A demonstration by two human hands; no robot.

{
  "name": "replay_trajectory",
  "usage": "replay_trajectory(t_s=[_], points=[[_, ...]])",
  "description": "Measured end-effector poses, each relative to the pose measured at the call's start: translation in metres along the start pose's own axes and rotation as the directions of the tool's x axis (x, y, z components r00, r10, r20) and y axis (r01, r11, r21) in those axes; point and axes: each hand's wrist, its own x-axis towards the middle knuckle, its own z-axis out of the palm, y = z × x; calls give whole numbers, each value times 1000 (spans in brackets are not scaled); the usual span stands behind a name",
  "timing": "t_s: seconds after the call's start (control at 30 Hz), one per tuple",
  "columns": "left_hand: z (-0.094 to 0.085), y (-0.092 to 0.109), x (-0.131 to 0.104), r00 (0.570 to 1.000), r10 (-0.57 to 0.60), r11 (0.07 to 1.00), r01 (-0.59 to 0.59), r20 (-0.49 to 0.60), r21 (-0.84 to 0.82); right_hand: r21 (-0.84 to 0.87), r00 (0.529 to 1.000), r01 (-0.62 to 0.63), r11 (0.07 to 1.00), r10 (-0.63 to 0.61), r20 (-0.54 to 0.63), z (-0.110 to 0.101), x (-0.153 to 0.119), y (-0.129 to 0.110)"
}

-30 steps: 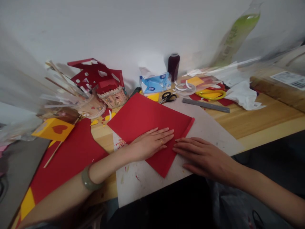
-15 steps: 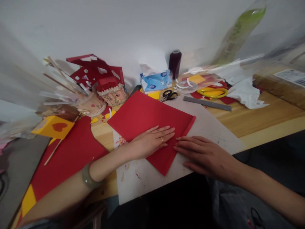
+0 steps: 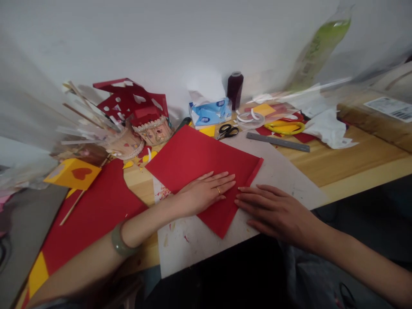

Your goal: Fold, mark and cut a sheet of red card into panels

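Note:
A square of red paper (image 3: 199, 150) lies turned on a white sheet (image 3: 183, 253), with a narrow folded strip along its right edge. My left hand (image 3: 206, 193) rests flat on the red paper, fingers stretched to the right, a ring on one finger. At the folded edge, my right hand (image 3: 273, 210) touches the paper with its fingertips, its fingers extended and slightly apart. Neither hand grips anything.
Black scissors (image 3: 228, 131), a tissue pack (image 3: 209, 112) and a metal ruler (image 3: 278, 141) lie behind the paper. Decorated cups (image 3: 124, 143) stand at the back left, near another red sheet (image 3: 99, 206). Yellow scissors (image 3: 285, 127) and a cardboard box (image 3: 376, 116) are at the right.
The camera view has shifted slightly. Both hands keep almost the same place on the red paper.

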Motion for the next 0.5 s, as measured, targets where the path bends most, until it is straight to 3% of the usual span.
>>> replay_trajectory(t_s=[0.23, 0.5], points=[[0, -1, 0, 1000, -7, 999, 7, 2, -39, -77, 1000, -24, 997, 24, -3, 4, -5, -3], [-9, 4, 0, 996, 3, 1000, -2, 91, -8, -111, 999, -25, 993, 22, -33, 2, -5, -6]])
